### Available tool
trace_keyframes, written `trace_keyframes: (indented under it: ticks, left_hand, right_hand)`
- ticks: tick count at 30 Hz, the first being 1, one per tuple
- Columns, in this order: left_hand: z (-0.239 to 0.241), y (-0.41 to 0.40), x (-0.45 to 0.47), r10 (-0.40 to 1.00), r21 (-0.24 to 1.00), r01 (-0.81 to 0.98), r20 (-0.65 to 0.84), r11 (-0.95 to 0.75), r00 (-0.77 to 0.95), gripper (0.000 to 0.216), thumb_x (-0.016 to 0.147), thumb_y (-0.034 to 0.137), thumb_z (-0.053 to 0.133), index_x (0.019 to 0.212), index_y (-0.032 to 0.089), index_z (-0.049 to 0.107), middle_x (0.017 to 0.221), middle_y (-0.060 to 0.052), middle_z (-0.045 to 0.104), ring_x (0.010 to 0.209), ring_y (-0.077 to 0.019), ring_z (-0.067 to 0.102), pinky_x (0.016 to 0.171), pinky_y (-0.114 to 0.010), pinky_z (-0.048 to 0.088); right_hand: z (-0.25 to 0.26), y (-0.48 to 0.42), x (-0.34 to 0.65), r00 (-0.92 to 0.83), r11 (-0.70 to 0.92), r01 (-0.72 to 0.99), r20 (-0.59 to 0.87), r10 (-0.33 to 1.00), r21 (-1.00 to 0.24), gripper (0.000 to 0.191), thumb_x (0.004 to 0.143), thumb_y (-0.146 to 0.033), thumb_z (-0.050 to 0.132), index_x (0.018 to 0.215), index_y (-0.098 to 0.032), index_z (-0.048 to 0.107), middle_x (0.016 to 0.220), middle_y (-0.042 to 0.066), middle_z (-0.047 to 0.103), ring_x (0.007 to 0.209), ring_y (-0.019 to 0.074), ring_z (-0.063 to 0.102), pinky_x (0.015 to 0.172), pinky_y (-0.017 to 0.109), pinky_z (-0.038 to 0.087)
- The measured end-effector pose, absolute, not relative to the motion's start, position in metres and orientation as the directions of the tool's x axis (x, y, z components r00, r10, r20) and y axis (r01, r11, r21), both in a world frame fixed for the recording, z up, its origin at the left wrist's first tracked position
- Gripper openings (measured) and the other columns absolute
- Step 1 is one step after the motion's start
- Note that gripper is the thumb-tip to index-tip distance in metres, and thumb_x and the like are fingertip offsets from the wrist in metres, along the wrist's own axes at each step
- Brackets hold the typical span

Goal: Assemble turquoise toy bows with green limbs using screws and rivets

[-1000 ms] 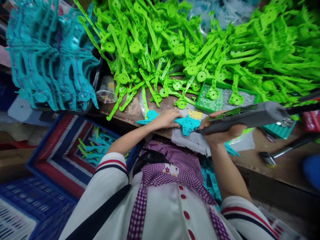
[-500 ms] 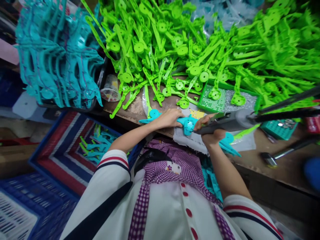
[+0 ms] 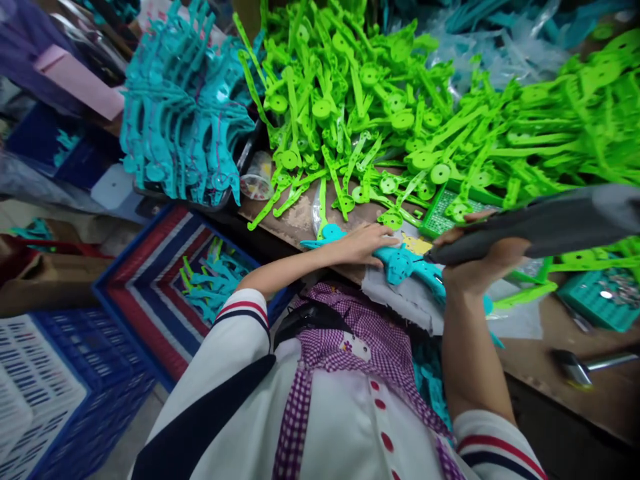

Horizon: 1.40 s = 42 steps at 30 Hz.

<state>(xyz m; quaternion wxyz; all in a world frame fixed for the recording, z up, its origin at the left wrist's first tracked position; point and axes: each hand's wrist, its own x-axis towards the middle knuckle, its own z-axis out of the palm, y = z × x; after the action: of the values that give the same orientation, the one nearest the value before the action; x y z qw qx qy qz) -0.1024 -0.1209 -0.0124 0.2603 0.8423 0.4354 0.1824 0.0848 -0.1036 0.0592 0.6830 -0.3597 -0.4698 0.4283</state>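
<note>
Across a cloth at the bench edge lies a turquoise plastic part (image 3: 400,265), with a rounded hub in its middle and a green plastic arm (image 3: 530,293) showing at its right end. My left hand (image 3: 367,243) lies over the part just left of the hub, fingers curled around it. My right hand (image 3: 483,257) grips a dark grey power screwdriver (image 3: 550,223), held nearly level. Its tip points left, just right of the hub; whether it touches the part I cannot tell. My right forearm hides some of the part's right end.
Green arms (image 3: 360,87) are heaped along the back of the bench. Turquoise parts (image 3: 185,120) stand stacked at left. A striped-lined crate (image 3: 135,287) holds more pieces. At right are a teal basket of small metal pieces (image 3: 605,297) and a hammer (image 3: 577,370).
The view has shifted left. My right hand has drawn the screwdriver rightward, away from the hub, and its body is now more level. My left hand remains on the part.
</note>
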Motion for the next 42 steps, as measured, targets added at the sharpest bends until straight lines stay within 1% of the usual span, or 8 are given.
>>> trace_keyframes:
  ticks: [5, 10, 13, 17, 20, 24, 37, 42]
  left_hand:
    - [0.011, -0.160, -0.162, 0.972, 0.832, 0.519, 0.234, -0.194, -0.012, 0.028, 0.092, 0.034, 0.072, 0.116, 0.021, 0.070, 0.115, -0.010, 0.070, 0.107, -0.0223, 0.064, 0.097, -0.038, 0.050]
    - [0.000, -0.179, -0.212, 0.867, 0.924, 0.162, -0.248, 0.345, -0.431, 0.019, 0.089, 0.018, 0.073, 0.106, 0.016, 0.064, 0.089, -0.003, 0.064, 0.078, -0.0139, 0.063, 0.078, -0.030, 0.054]
    - [-0.005, -0.177, -0.214, 0.790, 0.867, -0.072, -0.481, 0.493, -0.382, 0.033, 0.089, 0.017, 0.075, 0.117, 0.016, 0.059, 0.082, 0.000, 0.061, 0.071, -0.0125, 0.064, 0.070, -0.029, 0.055]
    - [-0.001, -0.171, -0.210, 0.750, 0.824, -0.139, -0.559, 0.549, -0.354, 0.037, 0.086, 0.017, 0.079, 0.116, 0.015, 0.056, 0.077, 0.003, 0.060, 0.063, -0.0100, 0.063, 0.064, -0.026, 0.054]
    - [0.003, -0.169, -0.209, 0.734, 0.807, -0.122, -0.580, 0.578, -0.353, 0.037, 0.082, 0.015, 0.083, 0.105, 0.016, 0.054, 0.073, 0.006, 0.057, 0.060, -0.0083, 0.061, 0.063, -0.025, 0.054]
    - [0.003, -0.166, -0.205, 0.717, 0.784, -0.153, -0.615, 0.602, -0.329, 0.036, 0.079, 0.007, 0.083, 0.096, 0.015, 0.053, 0.069, 0.007, 0.057, 0.057, -0.0069, 0.059, 0.062, -0.023, 0.053]
    - [0.003, -0.177, -0.185, 0.842, 0.819, -0.220, -0.539, 0.530, 0.020, 0.033, 0.081, 0.023, 0.081, 0.105, 0.017, 0.061, 0.100, -0.007, 0.070, 0.090, -0.0188, 0.070, 0.081, -0.036, 0.057]
    - [-0.004, -0.178, -0.175, 0.836, 0.808, -0.261, -0.548, 0.528, -0.003, 0.044, 0.067, 0.018, 0.090, 0.098, 0.015, 0.058, 0.085, -0.002, 0.070, 0.075, -0.0134, 0.067, 0.075, -0.031, 0.056]
  right_hand:
    - [0.061, -0.084, 0.085, 0.117, 0.463, -0.042, 0.456, 0.882, -0.885, 0.047, 0.084, -0.067, 0.065, 0.073, -0.022, 0.061, 0.060, -0.002, 0.056, 0.046, 0.0123, 0.054, 0.043, 0.028, 0.043]
    - [0.061, -0.076, 0.094, 0.089, 0.532, 0.061, 0.535, 0.840, -0.845, 0.045, 0.093, -0.062, 0.058, 0.077, -0.020, 0.066, 0.067, 0.000, 0.059, 0.051, 0.0174, 0.062, 0.048, 0.033, 0.046]
    - [0.061, -0.092, 0.101, 0.084, 0.583, 0.295, 0.628, 0.774, -0.757, 0.029, 0.096, -0.048, 0.059, 0.115, -0.029, 0.069, 0.101, 0.006, 0.068, 0.093, 0.0295, 0.071, 0.076, 0.048, 0.057]
    - [0.037, -0.140, 0.085, -0.224, 0.691, 0.629, 0.768, 0.599, -0.356, 0.067, 0.093, -0.040, 0.066, 0.155, -0.033, 0.041, 0.133, 0.012, 0.061, 0.124, 0.0364, 0.058, 0.100, 0.058, 0.050]
    - [0.004, -0.164, 0.054, -0.620, 0.744, 0.634, 0.436, 0.652, -0.212, 0.061, 0.098, -0.043, 0.059, 0.155, -0.029, 0.043, 0.148, 0.014, 0.056, 0.134, 0.0349, 0.053, 0.110, 0.058, 0.041]
    - [-0.029, -0.162, 0.033, -0.713, 0.753, 0.635, 0.243, 0.657, -0.171, 0.050, 0.103, -0.040, 0.048, 0.151, -0.025, 0.051, 0.148, 0.015, 0.059, 0.130, 0.0326, 0.055, 0.106, 0.052, 0.041]
    - [-0.039, -0.164, 0.074, -0.718, 0.797, 0.591, 0.370, 0.590, -0.124, 0.066, 0.094, -0.028, 0.060, 0.157, -0.035, 0.042, 0.151, 0.011, 0.058, 0.128, 0.0310, 0.057, 0.106, 0.049, 0.040]
    - [-0.041, -0.169, 0.073, -0.715, 0.793, 0.587, 0.356, 0.601, -0.160, 0.059, 0.094, -0.029, 0.060, 0.152, -0.035, 0.051, 0.150, 0.010, 0.059, 0.131, 0.0300, 0.057, 0.107, 0.048, 0.040]
